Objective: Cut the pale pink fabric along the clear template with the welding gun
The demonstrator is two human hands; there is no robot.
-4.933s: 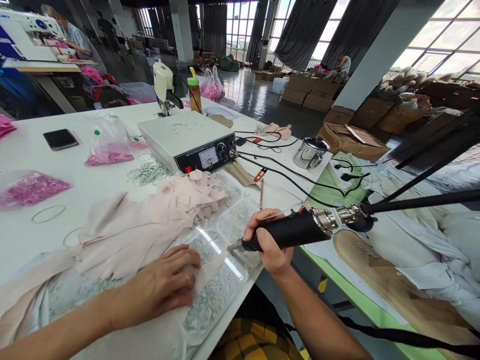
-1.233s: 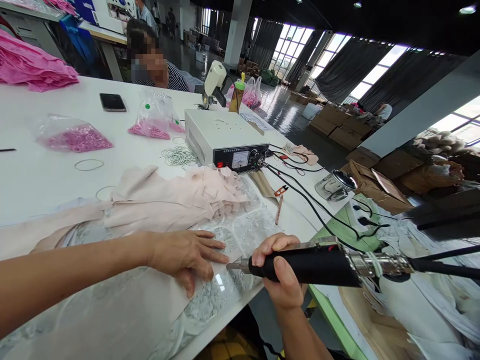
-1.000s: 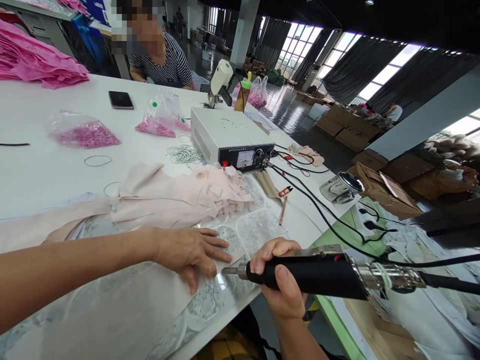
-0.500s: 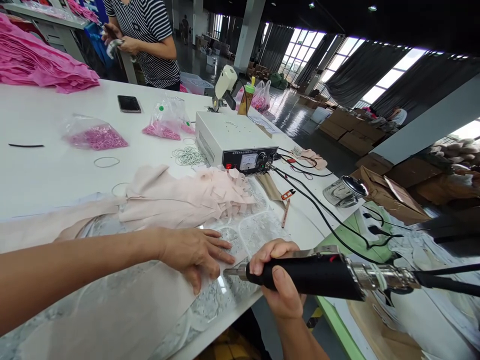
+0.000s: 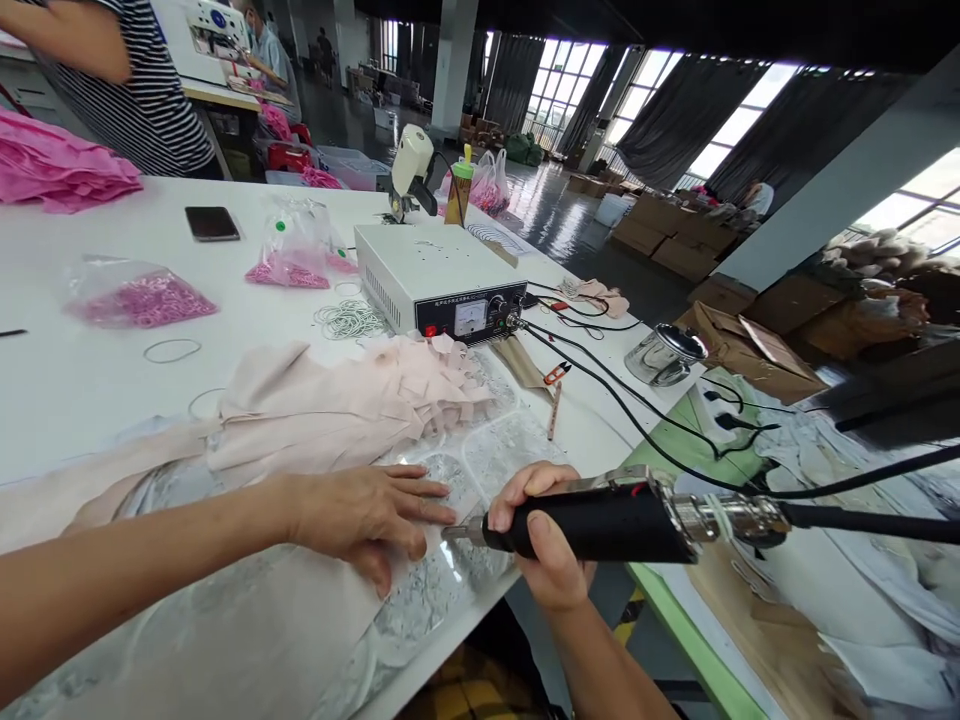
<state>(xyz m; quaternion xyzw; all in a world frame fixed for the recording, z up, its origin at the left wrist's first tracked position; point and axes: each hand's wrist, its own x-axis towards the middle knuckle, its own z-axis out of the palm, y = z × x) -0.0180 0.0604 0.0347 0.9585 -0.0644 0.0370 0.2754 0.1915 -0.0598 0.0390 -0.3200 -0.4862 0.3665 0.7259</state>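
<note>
My right hand is wrapped around a black ultrasonic handpiece, its cable trailing off to the right. The narrow metal tip points left and meets the edge of a pale pink fabric piece, close to my left fingertips. Palm down, my left hand presses on that fabric with its fingers stretched out. Under the cloth lies a clear patterned sheet. Just behind my left hand, a pile of cut pale pink pieces is heaped.
A white control box with dials stands behind the pile, and black cables run from it. Bags of pink bits, a phone, a glass jar and small snips lie around. Someone in a striped top is across the table.
The whole view has shifted, so the table things sit further left. The tip stays beside my left fingers at the fabric's edge. The striped-top person has turned and leaned left.
</note>
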